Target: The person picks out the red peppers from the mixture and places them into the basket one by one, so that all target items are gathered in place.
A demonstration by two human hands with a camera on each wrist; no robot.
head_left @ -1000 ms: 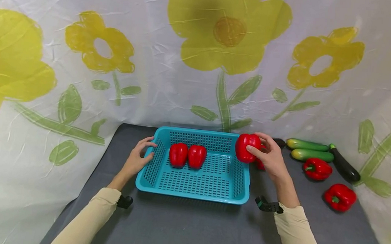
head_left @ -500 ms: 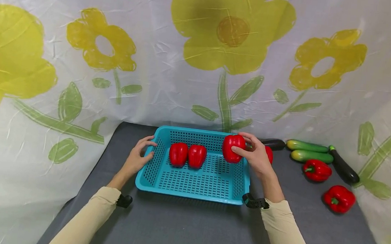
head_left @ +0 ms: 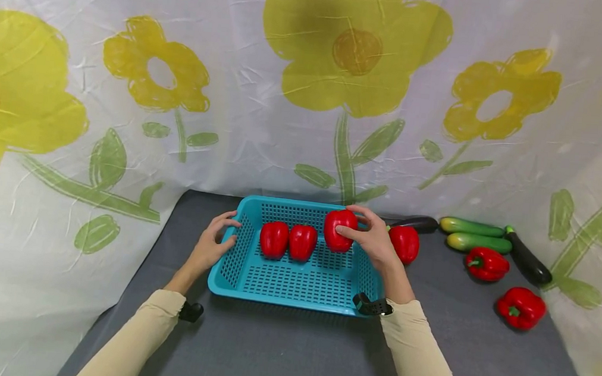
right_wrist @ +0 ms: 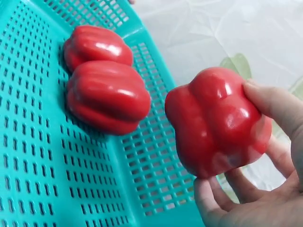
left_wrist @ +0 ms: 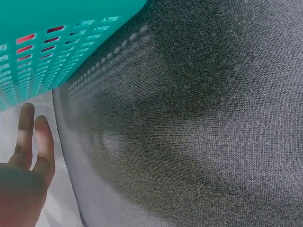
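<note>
In the head view, my right hand (head_left: 374, 242) grips a red bell pepper (head_left: 336, 231) over the right part of a blue plastic basket (head_left: 297, 289). Close up in the right wrist view, thumb and fingers curl round this bell pepper (right_wrist: 213, 123), which hangs above the basket's mesh. Two more red bell peppers, a left one (head_left: 274, 239) and a right one (head_left: 303, 243), lie side by side inside. My left hand (head_left: 210, 244) is at the basket's left rim, its fingers loosely spread. The left wrist view has the hand (left_wrist: 28, 175) beside the basket's outer wall, only partly in sight.
Right of the basket lie a red bell pepper (head_left: 404, 245) and an eggplant (head_left: 417, 224). Farther right are two green zucchini (head_left: 479, 243), another eggplant (head_left: 528, 256) and two red bell peppers (head_left: 520, 307). A flowered curtain (head_left: 283, 150) hangs behind the grey cloth (head_left: 276, 353).
My right hand has carried the bell pepper leftward from the basket's right rim to over its inside, near the two peppers there. The left hand has stayed at the rim.
</note>
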